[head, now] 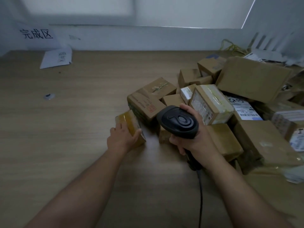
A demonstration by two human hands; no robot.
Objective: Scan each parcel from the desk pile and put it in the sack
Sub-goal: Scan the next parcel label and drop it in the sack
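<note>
Fingers [119,126] of left hand [120,139]: curled over the top of a small taped parcel [130,120], thumb clamped on its near right corner; grasping it.
Fingers [175,139] of right hand [195,140]: clenched round the grip of a black scanner [177,122], one fingertip up beside its head.
Scanner head: dark and rounded, tilted left and away, just above the near left edge of the pile [246,99] and just right of the small taped parcel.
Scanner cable [200,195]: drops from below the right hand toward the near edge of the desk [65,137].
Parcel position: near the middle of the desk, wrapped in glossy yellowish tape, beside a brown box with a red stamp [146,109]; resting or just lifted, cannot tell.
Pile spread: brown cartons of mixed sizes heaped over the right half of the desk, several with white printed labels; one tilted box with clear tape [212,104] just beyond the right hand.
Far left corner of desk: white sheet [56,58] by the wall.
Left part of desk: small round disc [49,96], well apart from the parcels.
Far right corner of desk: yellow cord [230,46] and a white device with upright prongs [263,45].
Wall above far left corner: paper sign [37,34] with three dark characters.
</note>
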